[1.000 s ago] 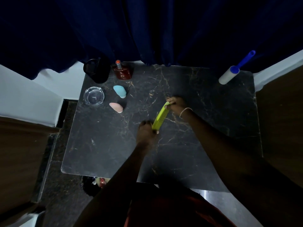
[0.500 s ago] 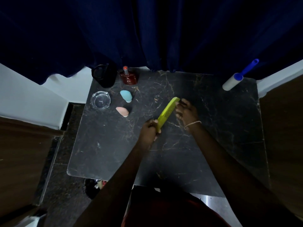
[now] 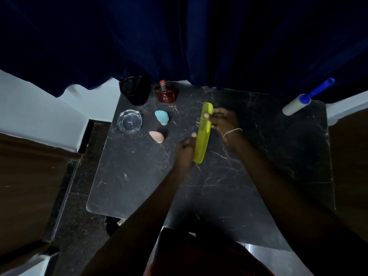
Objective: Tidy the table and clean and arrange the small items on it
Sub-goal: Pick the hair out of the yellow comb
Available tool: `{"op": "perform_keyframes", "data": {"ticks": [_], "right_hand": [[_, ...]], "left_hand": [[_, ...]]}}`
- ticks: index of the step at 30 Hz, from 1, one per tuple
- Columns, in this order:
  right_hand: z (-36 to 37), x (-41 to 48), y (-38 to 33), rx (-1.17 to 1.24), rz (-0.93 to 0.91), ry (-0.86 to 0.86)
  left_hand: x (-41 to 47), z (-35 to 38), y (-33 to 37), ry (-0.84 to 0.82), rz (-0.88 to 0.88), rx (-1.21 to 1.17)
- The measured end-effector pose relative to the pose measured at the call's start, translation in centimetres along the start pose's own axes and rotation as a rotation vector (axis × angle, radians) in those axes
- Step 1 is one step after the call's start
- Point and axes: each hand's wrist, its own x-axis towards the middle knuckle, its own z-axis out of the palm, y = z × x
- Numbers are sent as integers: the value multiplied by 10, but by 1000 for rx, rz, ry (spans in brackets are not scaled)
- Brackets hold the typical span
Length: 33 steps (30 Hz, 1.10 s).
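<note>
Yellow-green comb (image 3: pixel 203 134) held above dark marble tabletop (image 3: pixel 268 156), centre. Left hand (image 3: pixel 185 151) grips comb's near end; right hand (image 3: pixel 223 120) pinches toothed far end. At 10 o'clock: glass ashtray (image 3: pixel 129 121), blue sponge (image 3: pixel 161 117), pink sponge (image 3: pixel 156 136). Lint roller (image 3: pixel 302 100) at 2 o'clock corner.

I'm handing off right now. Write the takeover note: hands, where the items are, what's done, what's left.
Left hand: gripping the lower end of the green comb.
Right hand: pinching the comb's upper part, teeth facing left.
Comb is held above the dark marble table, not put down.
Far left corner: black cup, perfume bottle, glass ashtray, blue sponge, pink sponge, all grouped.
Far right corner: lint roller, handle overhanging the edge.
Left: finish cleaning the comb, set it down, place the roller.
</note>
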Motion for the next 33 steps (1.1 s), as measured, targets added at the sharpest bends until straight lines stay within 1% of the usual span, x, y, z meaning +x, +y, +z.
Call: {"op": "perform_keyframes", "data": {"ticks": [2,3,7,9,10,15,19,27,33], "right_hand": [[6,14,-1,-64,7,15],[9,22,-1,-85,15,24],[22,50,4,-135,59,35],[31,63,8,-173,77,23],[35,67,9,-193,81,17],[51,88,17,-333,89,24],[59,100,22,-390,61,27],[66,108,28,-536,-19,45],[71,101,32,-610,-70,86]], "left_hand": [[7,-6,-1,46,146,83],[12,-9,-1,54,190,171],[33,-14,3,7,278,634],[43,-13,1,44,340,841],[47,-12,1,66,357,899],[66,-8,0,132,332,1032],[80,-10,-2,161,295,1140],[85,-8,-11,214,281,1161],[82,-13,-12,206,325,1216]]}}
